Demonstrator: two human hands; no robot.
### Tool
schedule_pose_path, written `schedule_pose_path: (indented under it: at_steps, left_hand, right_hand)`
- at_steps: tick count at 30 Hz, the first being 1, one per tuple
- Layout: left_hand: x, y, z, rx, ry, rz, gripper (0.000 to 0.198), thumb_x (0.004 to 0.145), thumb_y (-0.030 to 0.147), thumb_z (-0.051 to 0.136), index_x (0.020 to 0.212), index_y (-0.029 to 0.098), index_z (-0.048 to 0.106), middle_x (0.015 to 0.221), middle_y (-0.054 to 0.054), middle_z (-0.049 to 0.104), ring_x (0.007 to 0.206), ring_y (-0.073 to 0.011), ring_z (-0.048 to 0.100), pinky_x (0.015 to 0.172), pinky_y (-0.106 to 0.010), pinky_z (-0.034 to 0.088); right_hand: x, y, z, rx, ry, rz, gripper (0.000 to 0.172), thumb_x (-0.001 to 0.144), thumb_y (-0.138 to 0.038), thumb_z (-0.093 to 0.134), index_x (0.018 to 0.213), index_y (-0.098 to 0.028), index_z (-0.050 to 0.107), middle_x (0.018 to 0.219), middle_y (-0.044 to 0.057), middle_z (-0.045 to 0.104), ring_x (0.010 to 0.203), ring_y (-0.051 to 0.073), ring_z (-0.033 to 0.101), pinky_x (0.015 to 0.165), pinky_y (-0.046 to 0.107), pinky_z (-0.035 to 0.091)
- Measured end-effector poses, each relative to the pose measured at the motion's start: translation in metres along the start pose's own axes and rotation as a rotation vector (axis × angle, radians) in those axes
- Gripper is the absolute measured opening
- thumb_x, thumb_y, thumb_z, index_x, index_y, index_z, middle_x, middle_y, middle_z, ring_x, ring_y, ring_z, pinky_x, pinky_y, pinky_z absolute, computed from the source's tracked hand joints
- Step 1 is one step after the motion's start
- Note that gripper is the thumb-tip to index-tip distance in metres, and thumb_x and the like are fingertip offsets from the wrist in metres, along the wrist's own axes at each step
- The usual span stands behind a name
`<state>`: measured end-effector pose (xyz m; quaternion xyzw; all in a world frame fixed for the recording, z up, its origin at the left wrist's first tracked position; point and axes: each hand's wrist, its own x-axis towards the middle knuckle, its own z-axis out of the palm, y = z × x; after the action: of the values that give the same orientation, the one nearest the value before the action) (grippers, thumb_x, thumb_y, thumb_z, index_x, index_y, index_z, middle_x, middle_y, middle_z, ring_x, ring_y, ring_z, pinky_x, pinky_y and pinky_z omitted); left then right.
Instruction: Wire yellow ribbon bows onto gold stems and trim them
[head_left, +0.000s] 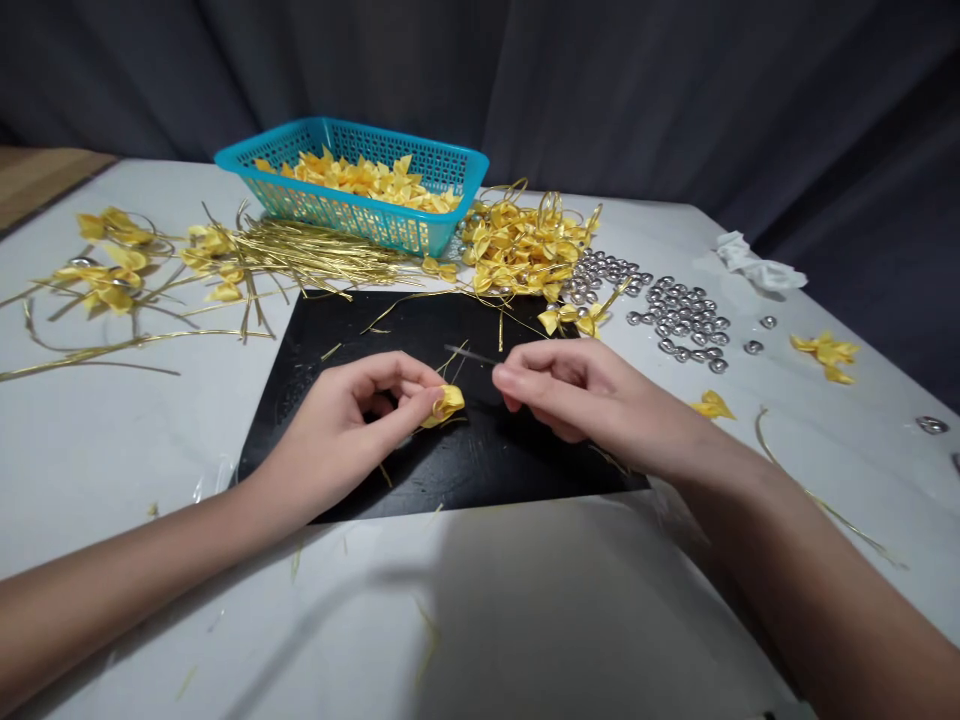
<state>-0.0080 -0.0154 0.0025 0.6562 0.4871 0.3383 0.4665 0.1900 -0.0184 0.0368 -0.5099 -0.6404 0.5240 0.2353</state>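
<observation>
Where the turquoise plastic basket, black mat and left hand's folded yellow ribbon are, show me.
Turquoise plastic basket (360,221): head view, front wall.
Black mat (480,462): head view, near part.
Folded yellow ribbon (449,402): head view, exposed fold.

Premises appear to be a craft workspace; home or workshop cannot be determined. Evidence: white tabletop (112,450) bearing a black mat (484,455), a blue basket (360,221) of yellow fabric pieces (360,178), bundled gold strands (322,250) and numerous silver beads (681,310). Dark curtain (600,90) hangs behind.

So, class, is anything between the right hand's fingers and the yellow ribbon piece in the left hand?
Nothing visible: black mat shows between the right hand and yellow ribbon piece. The hand's thin strip points left, higher in the picture.
</observation>
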Motion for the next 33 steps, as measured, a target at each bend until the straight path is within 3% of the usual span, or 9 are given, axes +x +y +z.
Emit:
schedule_pose_path:
  at_steps: [4, 8, 10, 17, 29, 33]
  left_hand:
    - [0.0, -0.001, 0.0, -0.048, 0.032, -0.008, 0.012, 0.077, 0.029, 0.065, 0.078, 0.017, 0.067, 0.074, 0.0, 0.069, 0.066, -0.0093, 0.06, 0.057, -0.016, 0.043]
    - [0.0, -0.001, 0.0, -0.131, 0.065, -0.032, 0.011, 0.075, 0.026, 0.068, 0.079, 0.016, 0.066, 0.067, 0.001, 0.068, 0.059, -0.0068, 0.057, 0.053, -0.013, 0.041]
    - [0.001, -0.001, 0.0, -0.172, 0.072, -0.05, 0.012, 0.075, 0.026, 0.067, 0.08, 0.015, 0.065, 0.064, 0.002, 0.067, 0.057, -0.0062, 0.055, 0.052, -0.012, 0.041]
    - [0.004, -0.003, -0.002, -0.28, 0.102, -0.11, 0.016, 0.074, 0.028, 0.07, 0.082, 0.016, 0.062, 0.061, 0.003, 0.067, 0.056, -0.006, 0.057, 0.05, -0.01, 0.041]
    - [0.004, -0.002, -0.003, -0.346, 0.089, -0.113, 0.021, 0.071, 0.029, 0.074, 0.079, 0.016, 0.059, 0.056, 0.005, 0.063, 0.051, -0.006, 0.052, 0.047, -0.012, 0.039]
    - [0.003, -0.002, -0.003, -0.302, 0.067, -0.123, 0.019, 0.071, 0.031, 0.074, 0.076, 0.016, 0.064, 0.058, 0.003, 0.063, 0.054, -0.0066, 0.051, 0.049, -0.013, 0.039]
  right_hand:
    - [-0.001, 0.003, -0.015, -0.024, -0.142, 0.103, 0.037, 0.081, -0.05, 0.059, 0.066, -0.016, 0.057, 0.046, -0.007, 0.031, 0.041, 0.005, 0.024, 0.037, 0.022, 0.011]
    - [0.002, 0.006, -0.013, 0.233, -0.31, 0.196, 0.039, 0.081, -0.051, 0.057, 0.066, -0.015, 0.055, 0.047, -0.008, 0.027, 0.04, 0.004, 0.017, 0.036, 0.02, 0.011]
    - [0.003, 0.005, -0.008, 0.327, -0.334, 0.233, 0.039, 0.081, -0.05, 0.055, 0.064, -0.016, 0.051, 0.047, -0.009, 0.024, 0.04, 0.004, 0.013, 0.035, 0.019, 0.01]
    - [0.004, 0.006, 0.003, 0.337, -0.163, 0.227, 0.036, 0.082, -0.046, 0.056, 0.066, -0.016, 0.048, 0.047, -0.009, 0.027, 0.04, 0.003, 0.015, 0.034, 0.016, 0.012]
    - [0.007, 0.01, 0.032, 0.638, -0.097, 0.22, 0.035, 0.094, -0.038, 0.04, 0.065, -0.017, 0.044, 0.043, -0.012, 0.021, 0.037, 0.003, 0.006, 0.033, 0.016, 0.008]
    - [0.008, 0.01, 0.038, 0.68, -0.067, 0.236, 0.034, 0.091, -0.04, 0.045, 0.066, -0.018, 0.043, 0.042, -0.012, 0.021, 0.036, 0.003, 0.006, 0.033, 0.015, 0.008]
